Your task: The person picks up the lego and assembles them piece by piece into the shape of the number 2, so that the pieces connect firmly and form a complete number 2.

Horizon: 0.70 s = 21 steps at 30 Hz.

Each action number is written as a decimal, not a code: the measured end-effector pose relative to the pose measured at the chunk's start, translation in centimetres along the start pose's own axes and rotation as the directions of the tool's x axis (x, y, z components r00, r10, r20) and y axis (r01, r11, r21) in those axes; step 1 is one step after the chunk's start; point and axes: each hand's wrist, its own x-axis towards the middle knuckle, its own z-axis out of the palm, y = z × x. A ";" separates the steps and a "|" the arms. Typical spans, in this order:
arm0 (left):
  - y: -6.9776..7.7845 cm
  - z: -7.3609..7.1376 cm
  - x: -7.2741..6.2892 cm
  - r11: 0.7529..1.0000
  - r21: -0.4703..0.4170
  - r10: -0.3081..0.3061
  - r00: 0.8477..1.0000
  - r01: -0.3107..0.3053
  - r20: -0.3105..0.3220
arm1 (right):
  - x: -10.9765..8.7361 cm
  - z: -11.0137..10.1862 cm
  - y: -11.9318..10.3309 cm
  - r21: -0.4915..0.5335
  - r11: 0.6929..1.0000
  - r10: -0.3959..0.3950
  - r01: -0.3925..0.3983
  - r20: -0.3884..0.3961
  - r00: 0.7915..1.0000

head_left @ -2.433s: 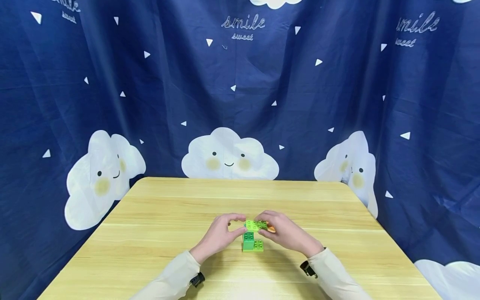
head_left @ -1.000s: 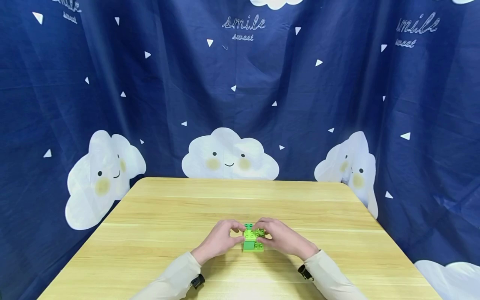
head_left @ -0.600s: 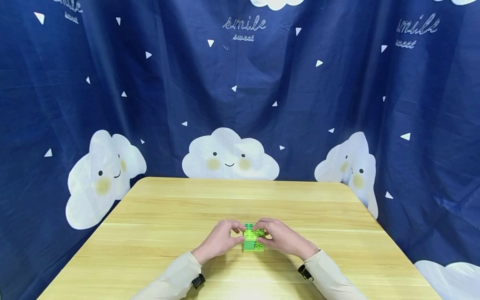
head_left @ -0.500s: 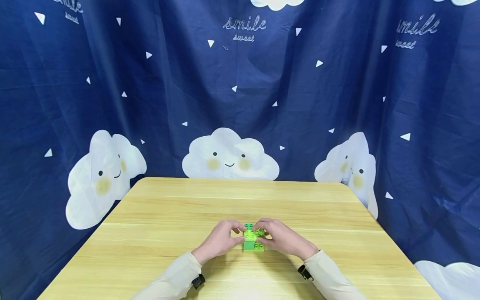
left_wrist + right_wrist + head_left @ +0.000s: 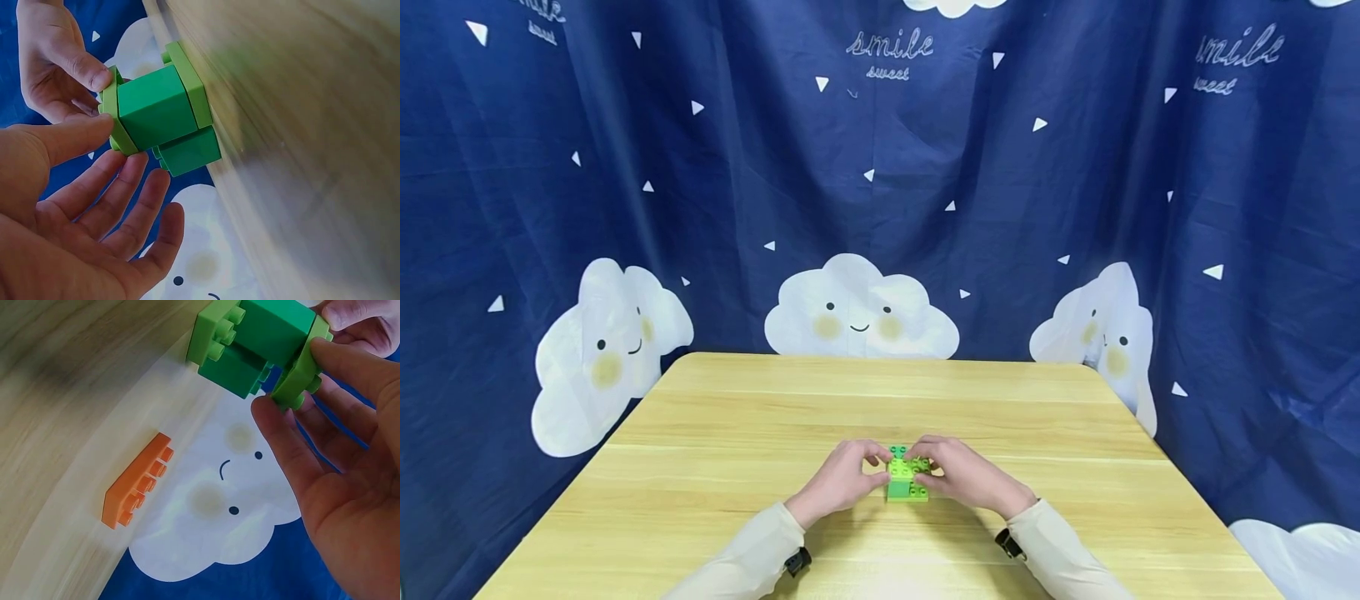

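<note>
A small stack of toy building bricks stands on the table, between both hands in the head view. On top lies a thin light green brick [image 5: 901, 469], bridging out over the side of a dark green block [image 5: 156, 106]. My left hand [image 5: 838, 482] pinches the top brick's left end between thumb and fingers. Its right end is pinched by my right hand [image 5: 962, 475]. Below, a second dark green block [image 5: 189, 153] stands behind the first, and a light green base brick [image 5: 190, 87] carries them. Fingers partly hide the top brick's right end.
An orange brick [image 5: 137, 481] lies on the wooden table [image 5: 760, 392], studs turned sideways in the right wrist view; in the head view the right hand hides it. A dark blue curtain [image 5: 722, 200] with clouds hangs behind the table.
Since the oldest frame, both hands have lowered the light green brick toward the wearer, onto the front dark green block. Over the last second the hands have stayed nearly still.
</note>
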 end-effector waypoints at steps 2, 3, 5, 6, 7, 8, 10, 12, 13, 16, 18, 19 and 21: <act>0.0 0.0 0.0 1.000 -0.003 -0.002 1.000 0.002 0.001 | 0.0 0.1 0.1 0.006 1.000 -0.001 0.001 -0.001 1.000; -0.1 -0.1 0.0 1.000 -0.006 -0.004 1.000 0.004 0.003 | 0.0 0.1 0.1 0.016 1.000 0.000 0.000 -0.003 1.000; 0.0 -0.1 0.0 1.000 -0.008 -0.006 1.000 0.006 0.004 | 0.0 0.1 0.3 0.047 0.999 0.006 -0.006 -0.002 1.000; 0.0 -0.1 0.0 1.000 -0.006 -0.006 1.000 0.006 0.004 | 0.1 0.2 0.4 0.064 0.998 0.008 -0.008 -0.002 1.000; 0.0 -0.1 0.0 1.000 -0.004 -0.007 1.000 0.007 0.005 | 0.1 0.2 0.4 0.083 0.997 0.010 -0.010 -0.002 1.000; 0.1 -0.1 0.0 1.000 -0.001 -0.008 1.000 0.008 0.006 | 0.1 0.2 0.5 0.100 0.995 0.013 -0.013 -0.001 1.000; 0.3 -0.2 0.0 1.000 0.014 -0.002 1.000 0.002 0.005 | 0.1 0.3 0.6 0.123 0.992 0.014 -0.014 0.000 1.000; 0.4 -0.2 -0.1 1.000 0.029 -0.001 1.000 0.000 0.008 | 0.1 0.3 0.7 0.134 0.991 0.012 -0.012 0.000 1.000; 0.5 -0.2 -0.1 0.999 0.034 0.000 1.000 -0.001 0.010 | 0.1 0.3 0.8 0.137 0.990 0.011 -0.011 0.000 1.000; 0.6 -0.2 -0.1 0.999 0.043 0.004 1.000 -0.005 0.015 | 0.1 0.3 0.8 0.148 0.989 0.011 -0.010 -0.003 1.000; 0.6 -0.2 -0.1 0.999 0.040 0.007 1.000 -0.008 0.018 | 0.1 0.3 0.8 0.155 0.988 0.011 -0.010 -0.005 1.000; 0.5 -0.2 -0.1 0.999 0.037 0.009 1.000 -0.010 0.019 | 0.1 0.3 0.8 0.156 0.988 0.011 -0.009 -0.006 1.000; 0.4 -0.2 -0.1 1.000 0.023 0.014 1.000 -0.015 0.020 | 0.1 0.3 0.8 0.156 0.988 0.009 -0.008 -0.007 1.000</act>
